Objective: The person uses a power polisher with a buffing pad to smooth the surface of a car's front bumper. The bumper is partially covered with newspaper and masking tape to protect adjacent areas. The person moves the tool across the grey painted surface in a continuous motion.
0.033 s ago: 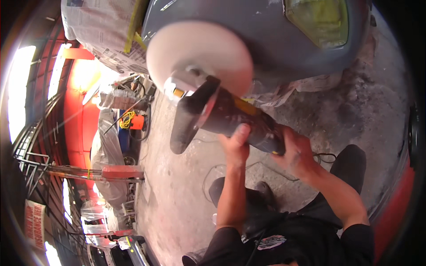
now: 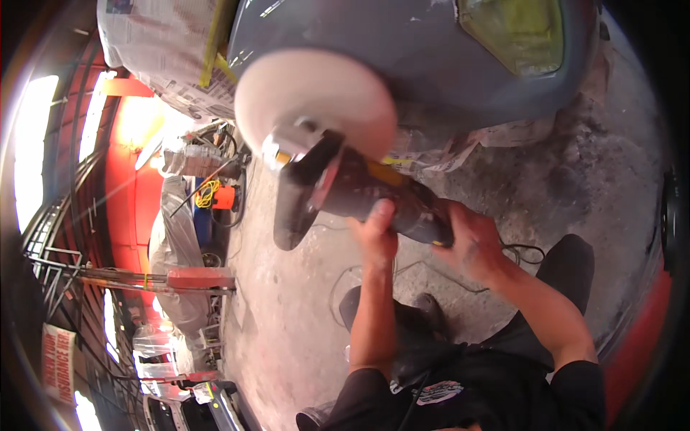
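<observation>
Workshop, head view: bare concrete floor [image 2: 280, 316] under and around both hands, stained darker off to the right of them. Red wall [image 2: 133, 179] far left of the hands, with bright window openings beyond.

Left hand [image 2: 374, 233]: gripping the polisher [image 2: 366, 190] from below at mid-body, thumb up over the casing; its other fingers are mostly hidden. Right hand [image 2: 471, 241]: wrapped round the rear end of the same tool, clenched on it. Polisher sits tilted, head up and to the left of both hands. Black side handle [image 2: 295, 208] sticks out left of the left hand, no fingers on it. Round white pad [image 2: 316, 93] is on the head, above and left of the left hand, blurred.

Grey car panel [image 2: 410, 57] ahead of both hands; pad overlaps its lower left edge in view, can't tell if they touch. Light covered in yellow-green film [image 2: 517, 36] on that panel, ahead and right of the right hand. Newspaper sheets [image 2: 165, 36] with yellow tape [image 2: 218, 43] ahead and left of the hands.

Dark cord [image 2: 417, 266] loops on the floor below the hands. Orange bucket [image 2: 226, 197] and coiled yellow cord [image 2: 208, 194] well left of the left hand, near a plastic sheet [image 2: 172, 244].
</observation>
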Tool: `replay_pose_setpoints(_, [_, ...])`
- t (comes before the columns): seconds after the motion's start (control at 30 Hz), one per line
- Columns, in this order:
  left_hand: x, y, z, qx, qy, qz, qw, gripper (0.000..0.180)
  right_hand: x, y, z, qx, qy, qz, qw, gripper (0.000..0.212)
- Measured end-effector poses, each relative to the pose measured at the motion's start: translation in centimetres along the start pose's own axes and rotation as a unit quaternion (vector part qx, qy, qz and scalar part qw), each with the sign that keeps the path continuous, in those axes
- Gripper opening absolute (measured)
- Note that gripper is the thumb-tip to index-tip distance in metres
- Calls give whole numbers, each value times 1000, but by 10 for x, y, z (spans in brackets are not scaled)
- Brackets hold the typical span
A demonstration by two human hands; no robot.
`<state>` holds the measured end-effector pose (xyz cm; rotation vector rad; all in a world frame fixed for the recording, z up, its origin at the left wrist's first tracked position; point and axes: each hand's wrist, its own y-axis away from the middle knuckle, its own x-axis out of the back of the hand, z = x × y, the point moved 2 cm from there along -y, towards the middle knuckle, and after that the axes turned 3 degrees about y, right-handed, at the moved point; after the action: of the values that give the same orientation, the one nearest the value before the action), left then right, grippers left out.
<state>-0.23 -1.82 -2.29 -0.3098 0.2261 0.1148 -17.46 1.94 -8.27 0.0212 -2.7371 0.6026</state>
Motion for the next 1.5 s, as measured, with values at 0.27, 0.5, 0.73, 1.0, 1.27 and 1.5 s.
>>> replay_pose_setpoints(0.27, [74, -17, -23, -4, -31, 34, 999, 65, -56, -34, 34, 17, -11, -100, 995, 46])
replay_pose_setpoints(0.5, [-3, 26, -45, 5, -152, -85, 985, 62, -5, 23, 62, -17, -64, 29, 997, 55])
replay_pose_setpoints(0.73, [-34, 35, -42, 11, -187, -72, 980, 57, -24, 44, 80, -77, -124, 78, 986, 60])
replay_pose_setpoints(1.0, [101, -15, -26, 6, -37, 20, 999, 67, -80, -32, 40, 6, -64, -100, 993, 42])
replay_pose_setpoints(1.27, [35, -2, -20, -32, -110, -15, 993, 66, -46, -20, 50, 17, -87, -57, 994, 47])
replay_pose_setpoints(1.5, [-97, 23, -17, -75, -211, -103, 969, 52, 25, 21, 78, -51, -147, 36, 987, 55])
